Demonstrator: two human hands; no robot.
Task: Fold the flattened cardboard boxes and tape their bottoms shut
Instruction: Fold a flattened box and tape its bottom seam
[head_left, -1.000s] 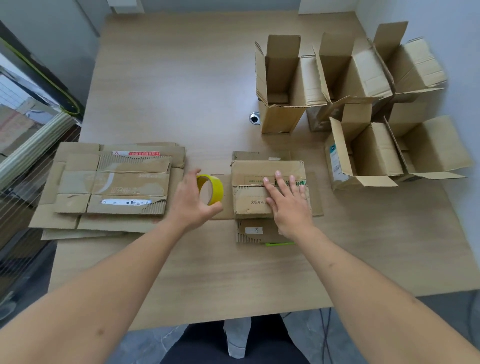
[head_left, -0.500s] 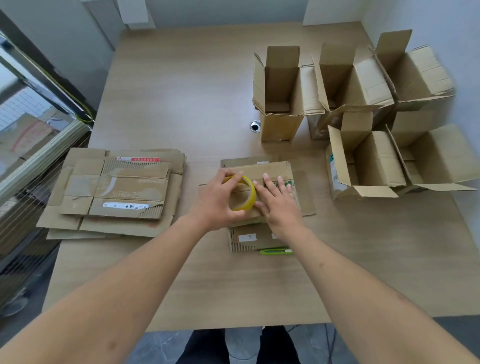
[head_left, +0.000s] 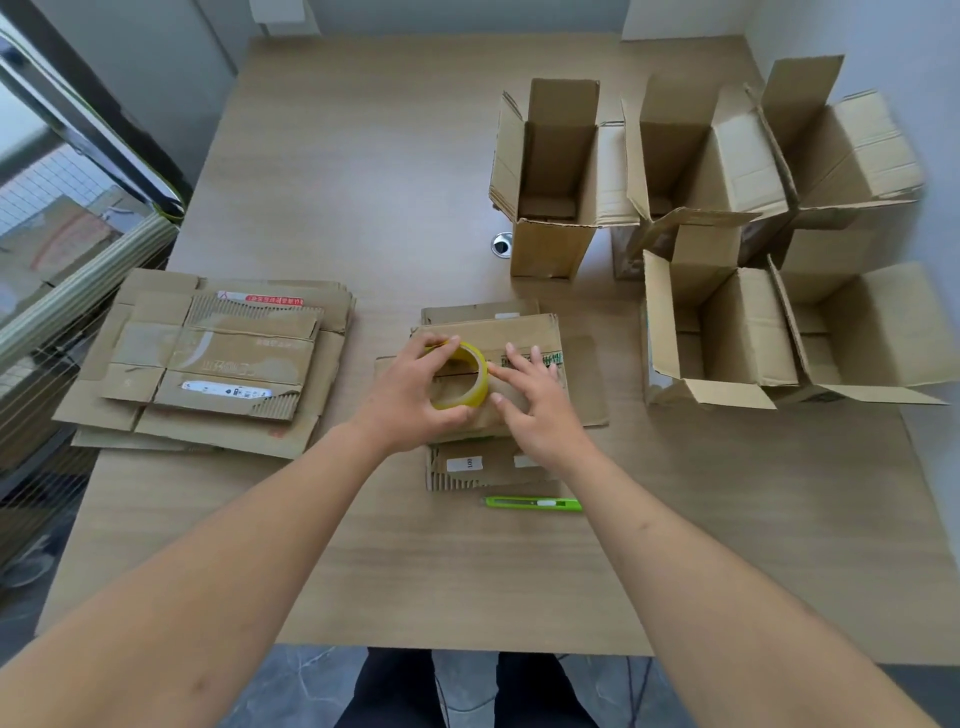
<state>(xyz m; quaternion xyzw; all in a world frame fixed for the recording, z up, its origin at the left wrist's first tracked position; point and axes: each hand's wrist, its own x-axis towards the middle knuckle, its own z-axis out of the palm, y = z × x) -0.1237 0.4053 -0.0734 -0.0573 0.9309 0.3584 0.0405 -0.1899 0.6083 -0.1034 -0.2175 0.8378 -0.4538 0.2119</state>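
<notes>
A folded cardboard box (head_left: 524, 332) lies bottom-up in the middle of the table, on top of other flat pieces. My left hand (head_left: 410, 395) grips a yellow roll of tape (head_left: 465, 376) held over the box's flaps. My right hand (head_left: 535, 395) lies on the box just right of the roll, with its fingers spread and its thumb and forefinger touching the roll's edge. Whether a tape end is pulled free is hidden by the fingers.
A stack of flattened boxes (head_left: 208, 364) lies at the left. Several folded, open-topped boxes (head_left: 727, 218) stand at the back right. A green utility knife (head_left: 532, 503) lies in front of the box. A round metal grommet (head_left: 502, 243) sits in the tabletop.
My left hand carried the tape roll from beside the box to above its flaps. My right hand slid left along the box to meet the roll.
</notes>
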